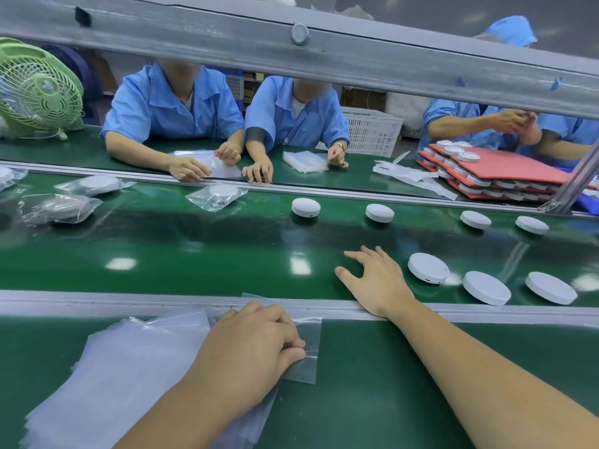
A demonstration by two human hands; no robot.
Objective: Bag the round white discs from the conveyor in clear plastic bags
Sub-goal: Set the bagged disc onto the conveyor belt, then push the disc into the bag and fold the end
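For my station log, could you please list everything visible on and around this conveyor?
conveyor belt: one, green, centre.
bare discs: seven, white, belt, four far, three near.
bagged discs: four, white in clear plastic, belt's left end.
clear bags: one stack, translucent, near ledge.
red trays: one stack, holding white discs, far right.
fan: one, light green, far left.
workers: three, blue shirts, across the belt.
basket: one, white, behind workers.
left hand: one, pinching a single bag on the stack.
right hand: one, fingers spread, beside the near discs.
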